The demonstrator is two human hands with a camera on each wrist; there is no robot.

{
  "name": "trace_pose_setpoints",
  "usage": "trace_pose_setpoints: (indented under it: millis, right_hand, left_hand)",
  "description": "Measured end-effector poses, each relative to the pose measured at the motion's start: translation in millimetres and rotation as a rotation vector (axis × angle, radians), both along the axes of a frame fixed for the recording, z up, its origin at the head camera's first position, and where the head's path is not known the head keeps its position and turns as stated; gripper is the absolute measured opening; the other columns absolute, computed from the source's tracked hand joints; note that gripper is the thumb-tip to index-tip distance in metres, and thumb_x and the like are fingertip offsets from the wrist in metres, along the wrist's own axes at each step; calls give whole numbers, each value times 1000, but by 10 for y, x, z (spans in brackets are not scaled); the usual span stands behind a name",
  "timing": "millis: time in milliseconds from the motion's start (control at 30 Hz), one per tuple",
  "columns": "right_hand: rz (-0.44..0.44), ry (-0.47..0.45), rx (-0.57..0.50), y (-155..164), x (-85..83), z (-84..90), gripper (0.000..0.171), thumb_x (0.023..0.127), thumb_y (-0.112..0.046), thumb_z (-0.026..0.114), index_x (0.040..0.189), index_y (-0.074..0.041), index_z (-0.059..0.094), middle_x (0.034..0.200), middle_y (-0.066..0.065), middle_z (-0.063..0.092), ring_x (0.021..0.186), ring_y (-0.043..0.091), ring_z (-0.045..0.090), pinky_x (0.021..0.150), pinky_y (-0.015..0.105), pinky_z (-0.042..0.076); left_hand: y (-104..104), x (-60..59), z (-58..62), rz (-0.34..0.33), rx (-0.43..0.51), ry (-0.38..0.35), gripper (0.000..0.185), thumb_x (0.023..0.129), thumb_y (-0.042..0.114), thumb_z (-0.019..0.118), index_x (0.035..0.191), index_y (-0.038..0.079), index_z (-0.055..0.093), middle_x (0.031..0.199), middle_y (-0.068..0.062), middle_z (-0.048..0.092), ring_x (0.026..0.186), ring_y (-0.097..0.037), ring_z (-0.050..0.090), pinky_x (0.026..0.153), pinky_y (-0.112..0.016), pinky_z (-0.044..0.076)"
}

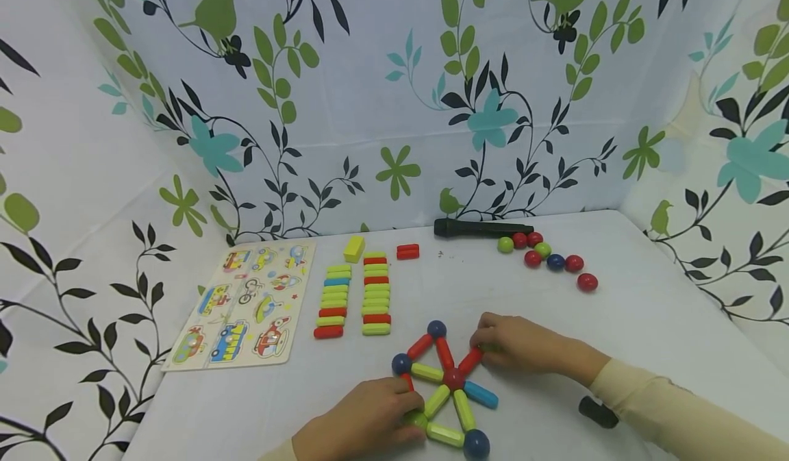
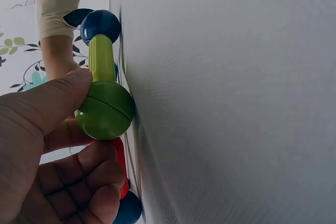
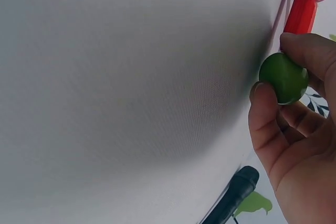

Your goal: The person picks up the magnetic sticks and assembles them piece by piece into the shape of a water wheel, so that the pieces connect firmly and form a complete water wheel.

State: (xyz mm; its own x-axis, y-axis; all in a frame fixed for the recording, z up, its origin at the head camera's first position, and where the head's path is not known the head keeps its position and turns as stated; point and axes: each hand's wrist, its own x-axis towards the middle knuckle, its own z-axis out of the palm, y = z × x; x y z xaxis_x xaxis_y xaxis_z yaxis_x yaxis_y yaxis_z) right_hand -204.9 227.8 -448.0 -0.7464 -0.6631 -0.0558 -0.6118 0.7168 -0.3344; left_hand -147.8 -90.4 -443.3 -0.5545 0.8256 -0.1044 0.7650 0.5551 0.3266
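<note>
Left hand pinching one green ball, right hand pinching a second green ball, at a ball-and-rod model on the white table; uneven pushing could pop rods off the red hub. Counted: three blue balls, one hub, nine visible rods; eight loose balls beyond.

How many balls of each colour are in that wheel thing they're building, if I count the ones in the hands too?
Blue balls: 3
Green balls: 2, one in the left hand and one in the right hand
Red ball: 1
Total: 6 balls
</note>
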Motion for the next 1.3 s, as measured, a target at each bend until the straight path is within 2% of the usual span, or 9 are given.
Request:
trace_pose_setpoints:
  millis: [267, 500, 767, 1000, 1167, 1300]
  right_hand:
    - [-1, -43, -12, -50, -98, 32, 34, 88, -19, 80, 121, -23, 72, 110, -9, 64, 98, 9, 60, 89, 34, 57]
    - [-55, -51, 4, -59, -101, 22, 44, 87, -20, 80, 129, -21, 69, 113, -9, 67, 98, 7, 61, 89, 33, 57]
    - [-43, -50, -30, -16, -67, 0, 41, 87, -18, 80, 127, -19, 70, 113, -8, 65, 97, 7, 61, 88, 31, 57]
    - [-74, -62, -77, 14, -67, -5, 40, 88, -20, 80, 126, -17, 69, 113, -8, 67, 98, 8, 61, 89, 33, 57]
    - [-77, -80, -110, 37, -72, -3, 37, 90, -18, 78, 126, -20, 70, 111, -9, 62, 94, 6, 57, 85, 27, 56]
    - [-22, -70, -76, 36, -55, -17, 35, 91, -16, 75, 125, -26, 72, 118, -6, 60, 98, 8, 59, 88, 27, 56]
  left_hand:
    - [28, 34, -3, 7, 3, -25, 37, 91, 50, 72, 119, 27, 71, 91, 19, 61, 77, 4, 52, 75, -13, 48]
    - [37, 43, -1, 14, -2, -24, 38, 90, 51, 72, 120, 28, 71, 91, 19, 61, 76, 5, 52, 74, -13, 48]
    - [16, 50, 17, -5, 17, -22, 38, 92, 49, 72, 122, 26, 70, 93, 18, 62, 77, 5, 52, 75, -12, 48]
    - [7, 46, 31, -14, 28, -24, 37, 93, 47, 71, 123, 25, 70, 94, 18, 63, 79, 5, 53, 78, -13, 49]
    - [5, 37, 37, -20, 25, -20, 35, 93, 45, 71, 121, 24, 72, 92, 18, 62, 79, 5, 53, 78, -13, 48]
    - [12, 33, 34, -25, 15, -13, 35, 93, 46, 71, 121, 24, 72, 92, 18, 62, 80, 4, 53, 78, -13, 48]
